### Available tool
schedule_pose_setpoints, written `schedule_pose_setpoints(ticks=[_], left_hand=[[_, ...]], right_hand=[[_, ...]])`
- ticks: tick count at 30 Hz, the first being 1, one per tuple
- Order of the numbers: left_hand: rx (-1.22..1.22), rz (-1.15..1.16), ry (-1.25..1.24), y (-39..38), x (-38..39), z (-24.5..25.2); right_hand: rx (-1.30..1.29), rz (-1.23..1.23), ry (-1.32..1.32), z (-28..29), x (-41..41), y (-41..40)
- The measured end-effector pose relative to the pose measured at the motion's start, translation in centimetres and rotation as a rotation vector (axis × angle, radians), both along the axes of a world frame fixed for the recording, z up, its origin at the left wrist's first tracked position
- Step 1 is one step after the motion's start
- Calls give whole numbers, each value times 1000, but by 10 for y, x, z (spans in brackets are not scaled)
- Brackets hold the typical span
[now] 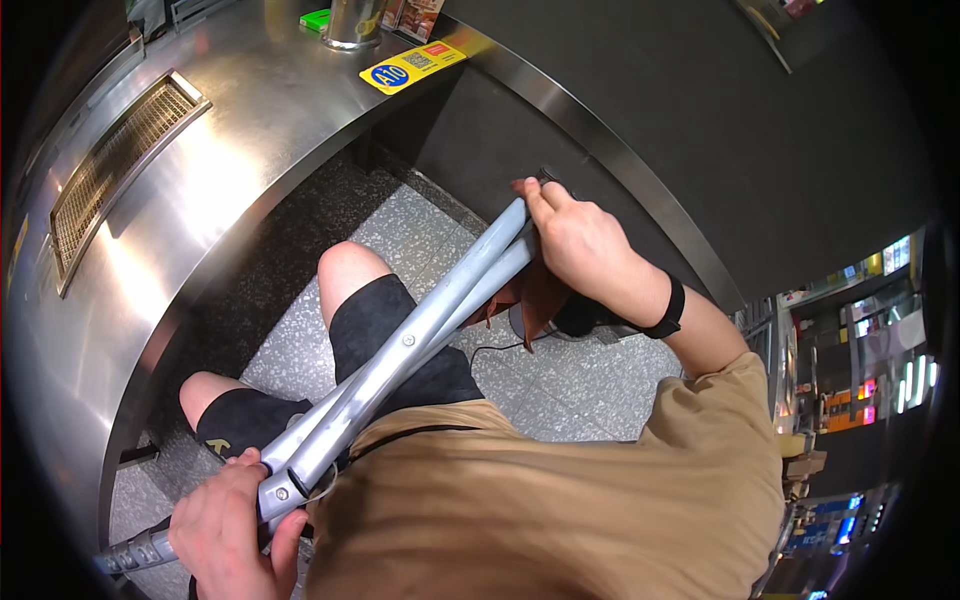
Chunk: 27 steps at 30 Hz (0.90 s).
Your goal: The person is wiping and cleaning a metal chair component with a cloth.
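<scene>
A folded frame of silver metal tubes (409, 330) lies slantwise across my lap, with screws set into the tubes. My left hand (225, 525) is closed around its lower end, beside a dark joint and a thin cord or wire. At the upper end, my right hand (585, 232) grips the tube ends along with reddish-brown sheet material (544, 296), which looks like leather or fabric. Some of that material hangs below my right hand, and its far part is hidden behind the hand. Past my left hand, a tube with fittings (135, 553) sticks out to the left.
A stainless steel counter (300, 97) with a mesh grille (124, 172) curves along the left. On it are a yellow sticker (412, 67) bearing writing, a metal container (352, 26) and a green object (315, 20). A dark panel (675, 135) stands at upper right. A thin cable (495, 347) crosses the speckled floor (585, 390).
</scene>
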State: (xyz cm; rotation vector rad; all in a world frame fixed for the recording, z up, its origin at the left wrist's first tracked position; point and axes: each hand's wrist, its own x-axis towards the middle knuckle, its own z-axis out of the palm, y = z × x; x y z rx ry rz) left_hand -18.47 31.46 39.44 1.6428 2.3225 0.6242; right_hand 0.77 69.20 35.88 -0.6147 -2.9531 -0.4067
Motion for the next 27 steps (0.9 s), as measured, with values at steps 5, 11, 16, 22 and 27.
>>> schedule_pose_setpoints(ticks=[5, 11, 16, 22, 27], left_hand=[[16, 6, 39, 1, -3, -1], [42, -19, 86, -4, -7, -27], [8, 16, 46, -1, -1, -3], [78, -9, 88, -4, 5, -11], [90, 10, 50, -4, 6, -9]], right_hand=[[-135, 308, 56, 7, -12, -51], [-108, 189, 21, 1, -13, -32], [-91, 302, 4, 17, -20, -44], [-179, 428, -61, 16, -20, -58], [20, 272, 51, 6, -8, -38]])
